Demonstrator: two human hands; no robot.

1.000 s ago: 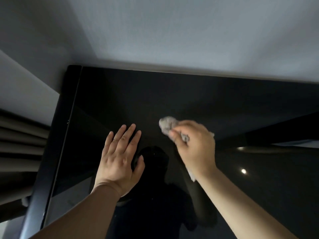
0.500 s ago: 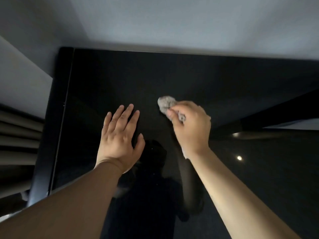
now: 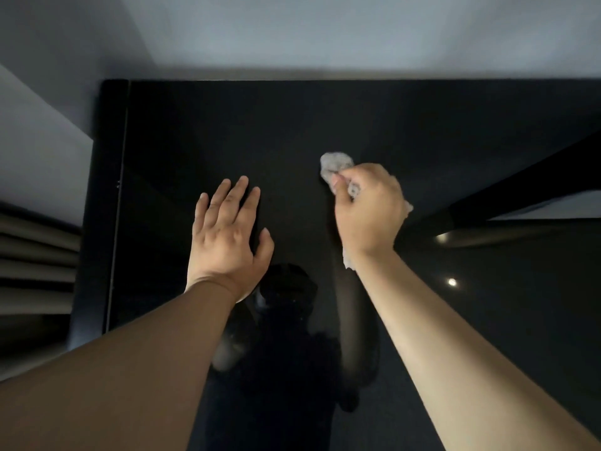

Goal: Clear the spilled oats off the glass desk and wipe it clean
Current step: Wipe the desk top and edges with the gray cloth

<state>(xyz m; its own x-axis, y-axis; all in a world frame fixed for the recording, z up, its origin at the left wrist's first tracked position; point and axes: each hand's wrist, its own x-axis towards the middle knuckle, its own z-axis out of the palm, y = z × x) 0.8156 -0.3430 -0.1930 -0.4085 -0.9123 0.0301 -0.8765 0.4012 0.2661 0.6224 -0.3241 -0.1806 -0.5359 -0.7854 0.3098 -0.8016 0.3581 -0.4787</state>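
Black glass desk fills most of the view, its glossy top mirroring the person's arms and two small ceiling lights. The far edge runs straight along the pale wall, touching or just beside it. The left edge is bounded by a black frame rail, with curtain folds just beyond it. A dark bar slants across the right side; whether it lies under the glass or is a reflection I cannot tell.

Bare glass stretches from both hands up to the far edge, and from the left hand across to the rail. That hand lies palm down on the glass, fingers straight and close together, thumb spread. The right hand, near it and further from the rail, has its fingers curled tight round a crumpled grey tissue. The wad juts past the fingertips onto the glass, and a loose end hangs out beside the wrist.

Whether any oats lie on the dark surface I cannot tell.
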